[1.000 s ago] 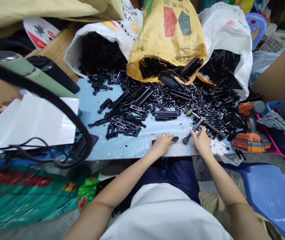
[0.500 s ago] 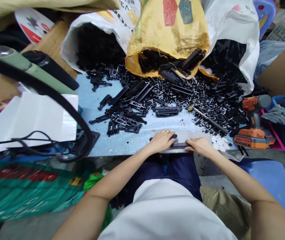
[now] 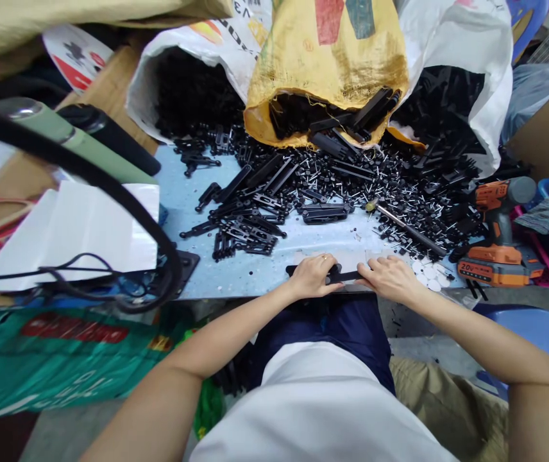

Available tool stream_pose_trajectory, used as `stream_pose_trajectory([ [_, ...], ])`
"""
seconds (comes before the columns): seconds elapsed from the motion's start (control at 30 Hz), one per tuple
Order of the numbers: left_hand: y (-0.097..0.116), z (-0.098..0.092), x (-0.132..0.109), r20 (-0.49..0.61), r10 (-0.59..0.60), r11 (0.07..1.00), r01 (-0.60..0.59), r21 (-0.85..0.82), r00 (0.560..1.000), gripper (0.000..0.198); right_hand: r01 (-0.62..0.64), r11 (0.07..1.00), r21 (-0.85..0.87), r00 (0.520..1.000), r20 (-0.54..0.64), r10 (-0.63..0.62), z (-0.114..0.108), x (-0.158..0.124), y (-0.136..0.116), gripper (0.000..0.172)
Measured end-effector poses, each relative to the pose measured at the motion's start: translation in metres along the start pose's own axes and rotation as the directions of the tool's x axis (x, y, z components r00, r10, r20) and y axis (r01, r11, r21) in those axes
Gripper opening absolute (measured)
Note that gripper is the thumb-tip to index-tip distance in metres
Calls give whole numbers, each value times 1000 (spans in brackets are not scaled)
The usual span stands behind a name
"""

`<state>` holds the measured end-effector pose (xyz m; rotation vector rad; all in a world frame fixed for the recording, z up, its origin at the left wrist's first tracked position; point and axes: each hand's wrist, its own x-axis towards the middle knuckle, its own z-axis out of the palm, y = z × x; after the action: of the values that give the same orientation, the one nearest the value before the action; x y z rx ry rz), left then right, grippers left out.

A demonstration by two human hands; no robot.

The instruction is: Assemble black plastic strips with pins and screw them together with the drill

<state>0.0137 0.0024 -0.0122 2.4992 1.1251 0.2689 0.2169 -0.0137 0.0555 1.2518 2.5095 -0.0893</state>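
Note:
A long black part lies between my two hands at the front edge of the blue table. My left hand is closed on its left portion, with a ring on one finger. My right hand pinches its right end. Black arms are piled beyond my left hand, and a set of stacked black parts lies beyond both hands. A hammer rests among small black pieces and silver pins beyond my right hand. White discs lie just right of that hand.
An orange drill stands at the right. Along the back, a yellow sack and white sacks spill black parts. A thick black cable arches over white paper at the left. Below right is a blue stool.
My right hand has lifted slightly, its fingers now bent round the black part's end. The black part shows more clearly between my hands. The whole view has shifted a little.

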Motion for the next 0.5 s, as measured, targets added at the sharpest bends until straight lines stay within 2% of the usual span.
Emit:
stream_pose_trajectory([
  [0.13,3,-1,9,79,-5,1000,4,12,997,44,63,998,-6,998,1,-63,7,6,16,40],
  [0.23,2,-14,38,79,2,1000,-3,5,997,43,63,998,7,998,-9,-63,25,9,29,39],
  [0.3,-6,-29,68,-29,-125,992,125,12,992,33,44,999,15,998,-35,-43,37,9,34,39],
  [0.37,-18,-44,103,-148,-338,939,344,18,929,29,37,999,34,997,-75,-34,46,10,34,40],
  [0.43,-31,-54,135,-120,-477,876,482,22,871,28,20,998,56,991,-136,-12,48,13,34,40],
  [0.5,-38,-57,162,-88,-533,844,536,14,842,24,-25,997,76,978,-203,40,44,19,37,39],
])
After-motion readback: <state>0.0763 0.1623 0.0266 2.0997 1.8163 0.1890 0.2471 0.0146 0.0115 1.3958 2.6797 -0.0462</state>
